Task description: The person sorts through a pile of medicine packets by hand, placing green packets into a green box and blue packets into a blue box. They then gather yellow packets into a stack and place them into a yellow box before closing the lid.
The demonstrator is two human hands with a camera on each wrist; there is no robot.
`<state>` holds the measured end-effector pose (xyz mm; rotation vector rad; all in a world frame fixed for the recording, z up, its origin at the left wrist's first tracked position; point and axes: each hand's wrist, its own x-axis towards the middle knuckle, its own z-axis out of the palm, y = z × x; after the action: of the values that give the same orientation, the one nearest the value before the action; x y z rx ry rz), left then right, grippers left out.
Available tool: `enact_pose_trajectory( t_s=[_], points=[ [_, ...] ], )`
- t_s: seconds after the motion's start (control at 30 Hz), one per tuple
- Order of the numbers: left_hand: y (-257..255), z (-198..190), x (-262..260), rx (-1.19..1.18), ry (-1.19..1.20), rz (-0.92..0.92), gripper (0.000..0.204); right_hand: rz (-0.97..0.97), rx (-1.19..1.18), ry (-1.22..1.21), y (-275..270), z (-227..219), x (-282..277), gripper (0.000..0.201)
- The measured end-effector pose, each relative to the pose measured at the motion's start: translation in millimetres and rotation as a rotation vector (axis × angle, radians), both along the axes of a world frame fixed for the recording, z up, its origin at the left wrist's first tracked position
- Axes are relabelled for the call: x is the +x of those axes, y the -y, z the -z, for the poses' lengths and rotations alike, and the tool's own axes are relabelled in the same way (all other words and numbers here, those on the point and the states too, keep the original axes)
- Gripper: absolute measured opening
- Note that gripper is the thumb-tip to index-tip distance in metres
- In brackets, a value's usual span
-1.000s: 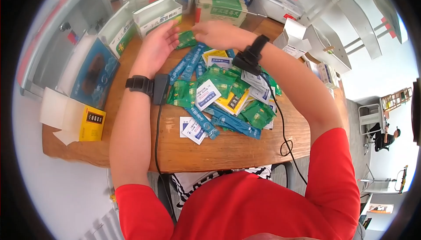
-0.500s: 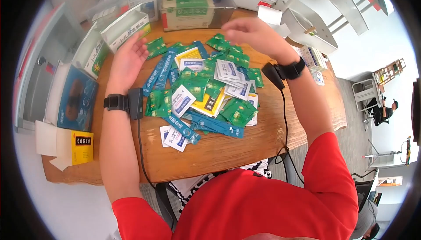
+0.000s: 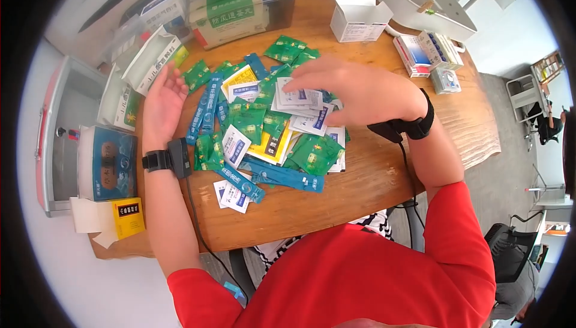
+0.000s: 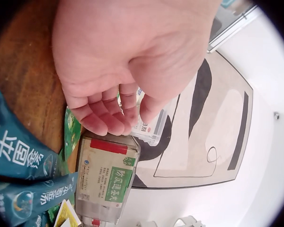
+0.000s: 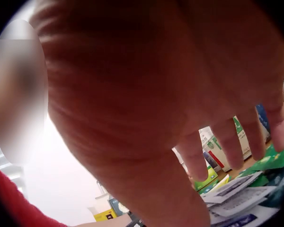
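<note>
A mixed pile of medicine packets covers the middle of the wooden table (image 3: 360, 178). My right hand (image 3: 366, 91) is over the pile's right side, fingers spread and slightly bent, with nothing gripped. Under its fingertips lie several white sachets (image 3: 298, 97) in a loose stack; the right wrist view has these white sachets (image 5: 241, 201) just below the fingers. To the left of the pile my left hand (image 3: 165, 103) is palm up with loosely bent fingers, holding nothing. Beside it are blue stick packs (image 3: 198, 115) and a green sachet (image 3: 197, 76). More green sachets (image 3: 315, 153) and a yellow sachet (image 3: 270, 145) lie nearer me.
Left of my forearm stand opened cartons: white-green (image 3: 153, 61), blue (image 3: 108, 163) and yellow (image 3: 127, 217). A clear plastic bin (image 3: 279, 7) with boxes sits at the back. An opened white box (image 3: 360, 22) and small medicine boxes (image 3: 414, 55) are at the right.
My right hand has moved from the far side of the pile out to the right, then back over the white sachets. The left hand has shifted left, off the pile's edge. The head view has turned.
</note>
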<state>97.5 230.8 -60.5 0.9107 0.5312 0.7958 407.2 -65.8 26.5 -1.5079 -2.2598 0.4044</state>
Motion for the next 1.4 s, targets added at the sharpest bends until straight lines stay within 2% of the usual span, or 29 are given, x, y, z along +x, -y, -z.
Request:
enact_pose_trajectory(
  t_s=[0.1,0.23,0.3,0.33,0.4,0.43,0.47,0.53,0.57,0.63,0.73,0.77,0.9,0.97,1.0,1.07,1.13,1.2,1.3,1.4],
  points=[
    [1,0,0,0.001,-0.01,-0.001,0.033,-0.056,-0.011,0.043,3,8,-4,0.072],
    [-1,2,0,-0.003,0.011,0.01,0.033,-0.013,0.044,0.094,2,22,-12,0.07],
    [-3,3,-1,0.0,0.023,0.028,0.034,0.0,0.095,-0.093,-8,31,-10,0.058],
    [-3,3,-1,0.003,0.022,0.03,0.035,0.002,0.095,-0.097,-10,30,-9,0.058],
    [-2,2,-1,0.008,0.024,0.03,0.035,0.108,0.068,-0.2,-15,26,-9,0.042],
    [-1,1,-1,0.006,0.026,0.032,0.033,0.132,0.143,-0.269,-17,25,-11,0.03],
    [2,0,-1,0.004,0.029,0.032,0.031,0.129,0.14,-0.268,-18,26,-11,0.03],
    [2,0,0,0.003,0.024,0.024,0.031,0.303,0.154,-0.321,-18,26,-11,0.027],
    [2,0,0,0.005,0.018,0.02,0.031,0.298,0.153,-0.318,-18,24,-12,0.027],
    [1,0,-1,0.003,0.023,0.027,0.032,0.496,0.1,-0.39,-17,17,-14,0.027],
    [1,0,0,0.005,0.029,0.027,0.033,0.578,0.113,-0.51,-20,19,-9,0.03],
    [2,1,0,0.009,0.022,0.022,0.033,0.591,0.113,-0.474,-21,16,-7,0.033],
    [1,3,-1,-0.026,0.051,0.022,0.035,0.583,0.041,-0.539,-36,15,-11,0.034],
    [0,3,-1,-0.015,0.046,0.017,0.035,0.56,-0.131,-0.591,-49,11,-21,0.037],
    [0,3,0,-0.007,0.04,0.018,0.035,0.564,-0.131,-0.591,-57,12,-26,0.037],
    [0,3,-1,-0.005,0.039,0.02,0.035,0.406,-0.247,-0.81,-71,12,-34,0.042],
    [1,3,1,-0.008,0.046,0.023,0.035,0.461,-0.246,-0.702,-70,3,-38,0.049],
    [1,3,0,-0.01,0.037,0.005,0.035,0.478,-0.022,-0.432,-67,3,-33,0.05],
    [-2,7,-1,-0.013,0.054,0.015,0.036,0.482,-0.133,-0.329,-39,-2,-20,0.043],
    [2,4,1,-0.003,0.016,-0.009,0.037,0.531,-0.141,-0.308,-5,10,-7,0.035]
  ],
)
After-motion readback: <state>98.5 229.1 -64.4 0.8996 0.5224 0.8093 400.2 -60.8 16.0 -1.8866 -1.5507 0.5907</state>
